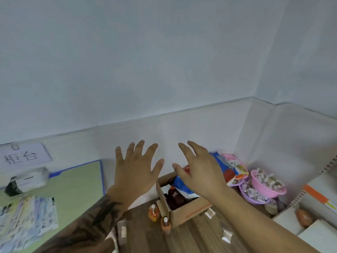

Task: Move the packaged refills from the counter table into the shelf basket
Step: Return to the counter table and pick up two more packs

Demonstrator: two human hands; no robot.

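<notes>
My left hand (135, 172) and right hand (197, 173) spread, empty | refill packets (27, 214) far left | risk: brushing bottles (154, 212) over.

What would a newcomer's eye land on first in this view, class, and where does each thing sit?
First, the two open hands raised mid-frame, left hand and right hand, fingers spread and holding nothing. Below them sits a cardboard box stuffed with packets on the wooden floor. Pink baskets of small items stand to its right.

Bare white wall ahead, cardboard box (184, 207) and pink baskets (268, 183) crowding floor below right
</notes>
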